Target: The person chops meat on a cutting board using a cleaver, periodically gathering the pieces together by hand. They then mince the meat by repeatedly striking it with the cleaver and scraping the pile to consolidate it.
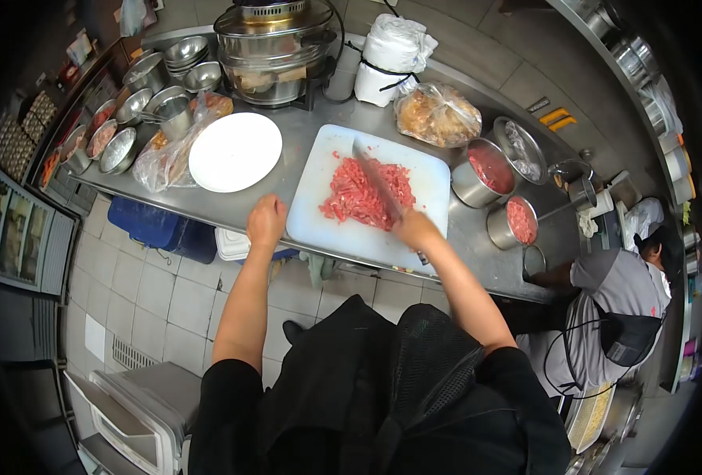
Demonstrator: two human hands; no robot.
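My right hand (416, 232) is wrapped round the handle of a large kitchen knife (379, 184). The blade lies across a pile of chopped raw red meat (351, 194) in the middle of a white cutting board (307, 210). My left hand (267, 220) is curled into a fist at the counter's front edge, just left of the board, and I see nothing in it. A round white plate (235, 152) rests on the counter beyond that fist.
Metal pots of raw meat (484, 170) stand right of the board, near a bagged brown food (438, 115). A steamer (276, 63) and several metal bowls (133, 107) are at the back left. Another person (604, 317) works at the right; a bin (137, 404) stands lower left.
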